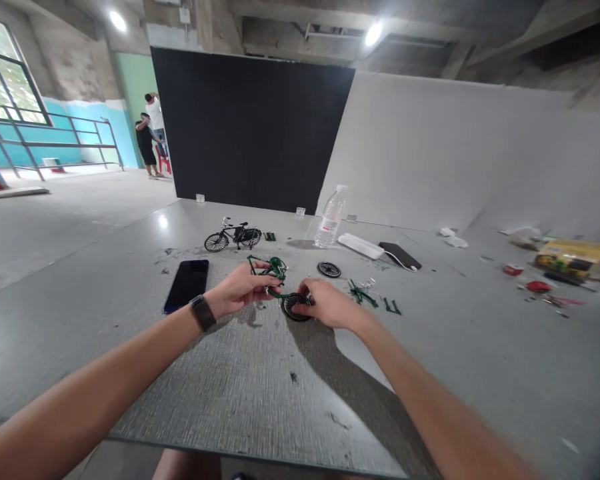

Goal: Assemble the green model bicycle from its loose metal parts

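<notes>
Between the fingers of my left hand (243, 288) is a green model bicycle frame (273, 268), held just above the table. My right hand (325, 301) pinches a small black spoked wheel (296, 307) by its rim and side. The wheel meets the lower end of the frame; whether it is fixed there I cannot tell. A second loose wheel (329, 269) lies flat beyond my right hand. To the right of that hand lie green bicycle parts (364, 293) and a small green fork-like piece (393, 306).
A finished-looking black model bicycle (233, 235) stands at the back left, above a dark phone (187, 285). Behind are a water bottle (331, 219), a white power strip-like bar (360, 246) and a dark flat block (399, 255). A yellow package (575, 259) lies far right.
</notes>
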`<state>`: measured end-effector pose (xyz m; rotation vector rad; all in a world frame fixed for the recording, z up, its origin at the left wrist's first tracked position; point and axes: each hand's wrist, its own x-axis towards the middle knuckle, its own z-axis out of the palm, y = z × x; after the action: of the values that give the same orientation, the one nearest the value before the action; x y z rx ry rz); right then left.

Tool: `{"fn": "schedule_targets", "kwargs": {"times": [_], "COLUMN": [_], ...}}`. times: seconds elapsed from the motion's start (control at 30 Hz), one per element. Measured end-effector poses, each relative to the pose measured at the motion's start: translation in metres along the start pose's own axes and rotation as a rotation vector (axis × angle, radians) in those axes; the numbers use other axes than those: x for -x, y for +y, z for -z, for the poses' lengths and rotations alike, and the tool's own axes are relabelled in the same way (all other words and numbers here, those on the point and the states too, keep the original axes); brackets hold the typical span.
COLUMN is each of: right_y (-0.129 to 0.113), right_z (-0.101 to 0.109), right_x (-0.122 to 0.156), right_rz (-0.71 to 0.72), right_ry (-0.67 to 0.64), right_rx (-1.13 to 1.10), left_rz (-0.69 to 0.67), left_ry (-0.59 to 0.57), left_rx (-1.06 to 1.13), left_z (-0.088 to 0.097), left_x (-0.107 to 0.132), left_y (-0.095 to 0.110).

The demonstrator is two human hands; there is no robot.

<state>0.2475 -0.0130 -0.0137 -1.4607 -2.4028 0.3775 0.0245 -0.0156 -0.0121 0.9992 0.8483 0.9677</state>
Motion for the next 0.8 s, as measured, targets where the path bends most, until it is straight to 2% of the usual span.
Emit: {"fn": "schedule_targets", "kwargs": {"times": [0.1, 0.27, 0.5, 0.6, 0.8], "right_y": [0.0, 0.001, -0.006, -0.012, -0.02], "right_z": [0.007, 0.02, 0.008, 0.003, -0.001], "right_x": [0.001, 0.0, -0.006, -0.007, -0.009], "right_rz": [-0.031, -0.087, -0.234, -0.265, -0.267], "right_ry": [-0.006, -0.027, 0.063, 0.087, 0.107], "right_rx": [-0.107, -0.441, -0.943, -1.049, -1.134], "left_rz": [0.006, 0.005, 0.012, 0.019, 0.039], "left_ry": [-0.005, -0.018, -0.091, -0.113, -0.079], "left_rx": [0.001, 0.012, -0.004, -0.005, -0.014], "left_z": [0.0, 0.0, -0.003, -0.005, -0.006], "left_x": [0.001, 0.002, 0.005, 0.006, 0.005], "left_y": [0.001, 0.002, -0.002, -0.002, -0.004]}}
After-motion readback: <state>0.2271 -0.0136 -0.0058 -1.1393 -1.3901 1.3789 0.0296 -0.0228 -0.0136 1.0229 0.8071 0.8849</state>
